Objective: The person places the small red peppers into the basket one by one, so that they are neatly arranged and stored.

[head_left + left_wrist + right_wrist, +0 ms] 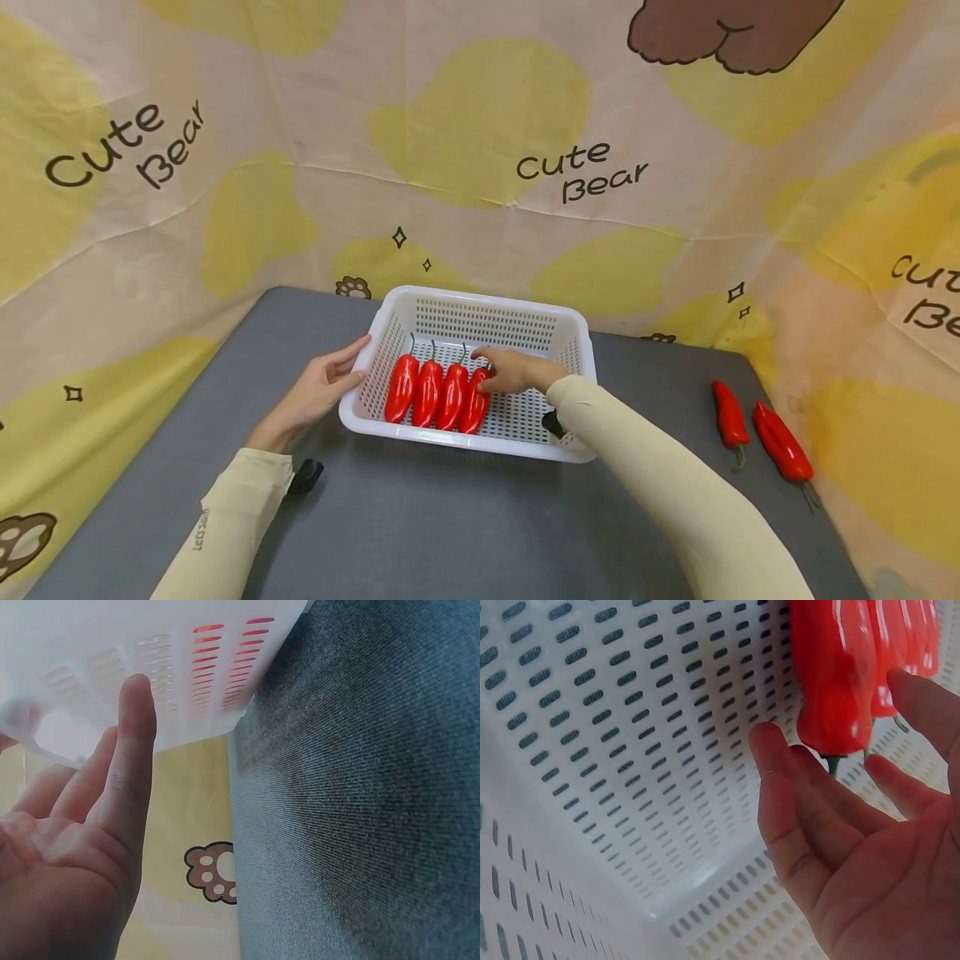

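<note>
Held the nearer right hand (512, 371) loosely spread by the upper end of the rightmost red pepper (473, 408) in the white basket (510, 447) — mid-frame, lengthwise roughly up and down — and rested the left hand (321, 386), straight-fingered, against the basket's left wall.

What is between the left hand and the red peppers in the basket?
The slotted end wall of the white basket stands between the left hand and the red peppers; the left wrist view shows it.
</note>
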